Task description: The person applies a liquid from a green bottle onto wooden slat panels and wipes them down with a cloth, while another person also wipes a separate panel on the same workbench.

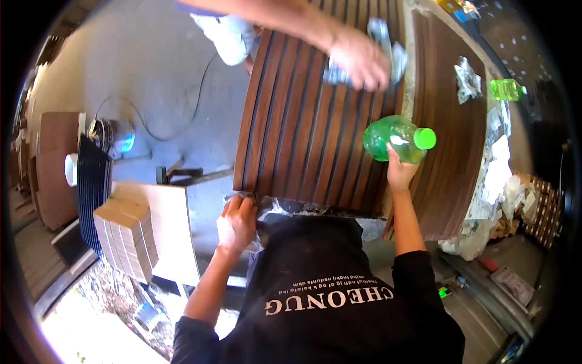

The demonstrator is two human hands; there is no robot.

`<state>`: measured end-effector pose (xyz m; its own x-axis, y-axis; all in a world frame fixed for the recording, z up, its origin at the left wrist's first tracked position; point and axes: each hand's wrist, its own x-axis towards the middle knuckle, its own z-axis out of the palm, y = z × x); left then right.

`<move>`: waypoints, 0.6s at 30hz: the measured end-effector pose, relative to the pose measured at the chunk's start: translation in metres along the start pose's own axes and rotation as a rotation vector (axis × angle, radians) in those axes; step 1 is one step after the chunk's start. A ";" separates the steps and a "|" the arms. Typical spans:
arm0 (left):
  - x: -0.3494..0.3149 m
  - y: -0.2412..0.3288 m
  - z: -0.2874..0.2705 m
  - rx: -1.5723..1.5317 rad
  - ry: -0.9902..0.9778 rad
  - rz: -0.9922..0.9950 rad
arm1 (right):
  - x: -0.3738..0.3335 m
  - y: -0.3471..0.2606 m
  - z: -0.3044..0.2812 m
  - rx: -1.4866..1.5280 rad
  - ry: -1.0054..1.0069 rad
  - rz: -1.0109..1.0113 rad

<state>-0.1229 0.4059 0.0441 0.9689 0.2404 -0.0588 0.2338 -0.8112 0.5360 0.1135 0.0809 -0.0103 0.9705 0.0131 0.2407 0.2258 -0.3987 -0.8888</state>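
Observation:
My right hand [401,173] grips a green plastic bottle [388,134] by its side. The bottle is tilted over the right part of a brown slatted panel [291,121], its green cap pointing right. At the panel's near left corner, my left hand [236,223] is closed with curled fingers; what they hold, if anything, is hidden. Clear plastic film [285,207] lies along the near edge beside it. Across the panel, another person's hand [361,57] presses a crumpled greyish sheet [381,33] onto the slats.
More brown boards [445,139] are stacked on the right. A second green bottle [506,90] and a crumpled wad [468,80] lie beyond them. To the left are a strapped cardboard bundle [126,233], a bucket [118,134] and a cable [148,130] on the floor.

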 end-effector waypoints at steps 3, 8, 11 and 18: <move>0.069 0.027 -0.019 0.007 0.279 0.065 | -0.004 -0.032 0.002 -0.321 0.146 -0.168; 0.088 -0.007 0.064 0.216 0.472 0.126 | -0.018 -0.018 0.013 -0.093 0.034 0.020; 0.001 -0.014 0.058 0.165 0.318 0.058 | -0.020 -0.059 0.006 -0.035 0.084 -0.190; 0.206 -0.015 0.057 0.215 0.536 0.080 | 0.013 -0.026 0.006 -0.046 0.037 -0.014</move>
<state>0.0774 0.4369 -0.0241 0.8209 0.3647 0.4395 0.2273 -0.9146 0.3345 0.1210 0.0969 0.0142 0.9634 -0.0146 0.2676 0.2341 -0.4402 -0.8669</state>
